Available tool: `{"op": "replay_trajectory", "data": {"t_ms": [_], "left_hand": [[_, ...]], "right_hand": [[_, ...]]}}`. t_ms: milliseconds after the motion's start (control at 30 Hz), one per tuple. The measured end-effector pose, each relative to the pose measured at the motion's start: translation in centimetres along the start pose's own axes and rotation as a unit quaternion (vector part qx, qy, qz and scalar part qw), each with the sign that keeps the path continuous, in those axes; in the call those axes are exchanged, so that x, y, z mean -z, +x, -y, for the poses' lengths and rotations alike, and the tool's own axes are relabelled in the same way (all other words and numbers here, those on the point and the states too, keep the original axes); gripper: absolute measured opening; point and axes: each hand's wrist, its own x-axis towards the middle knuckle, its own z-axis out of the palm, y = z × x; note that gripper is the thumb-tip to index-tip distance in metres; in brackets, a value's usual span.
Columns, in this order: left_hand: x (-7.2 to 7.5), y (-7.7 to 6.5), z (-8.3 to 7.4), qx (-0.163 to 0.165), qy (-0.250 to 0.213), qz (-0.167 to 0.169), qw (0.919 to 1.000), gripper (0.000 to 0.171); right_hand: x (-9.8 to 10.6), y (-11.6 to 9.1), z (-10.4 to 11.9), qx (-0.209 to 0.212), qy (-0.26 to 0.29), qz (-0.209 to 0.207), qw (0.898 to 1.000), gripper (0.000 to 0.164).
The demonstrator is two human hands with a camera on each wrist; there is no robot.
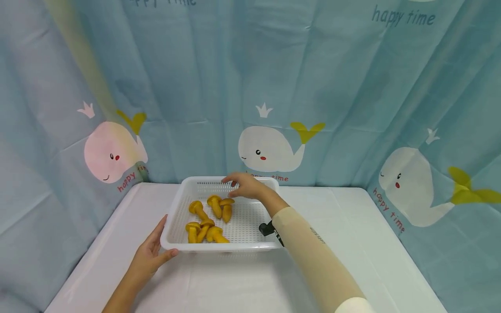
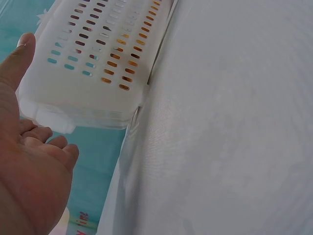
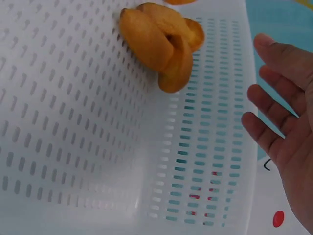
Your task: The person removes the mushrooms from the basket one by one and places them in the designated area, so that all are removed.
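Observation:
A white slotted plastic basket stands on the table. Several yellow-brown mushrooms lie in its left half; some also show as a cluster of mushrooms in the right wrist view. At the basket's front left corner is my left hand, thumb along the front and fingers reaching up the left side. In the left wrist view this hand spans the corner; whether every finger touches cannot be told. My right hand hovers over the basket's back part, fingers loosely bent and holding nothing.
The basket rests on a white-covered table. A blue curtain with whale prints surrounds the table's back and sides. Close to the right forearm, a black wrist-worn device shows over the basket's right side.

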Motion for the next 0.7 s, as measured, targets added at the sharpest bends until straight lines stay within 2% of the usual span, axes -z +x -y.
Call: {"op": "replay_trajectory", "data": {"t_ms": [233,700], "left_hand": [[0.0,-0.1,-0.1,-0.014,0.000,-0.003,0.9999,0.096],[0.0,-0.2,-0.1,-0.007,-0.005,-0.003,1.0000,0.096]], "right_hand": [[-1.3,0.3,-0.6,-0.010,-0.001,0.020,1.000,0.047],[-2.3,1.0,-1.9,-0.031,0.003,0.048,0.998,0.043]]}}
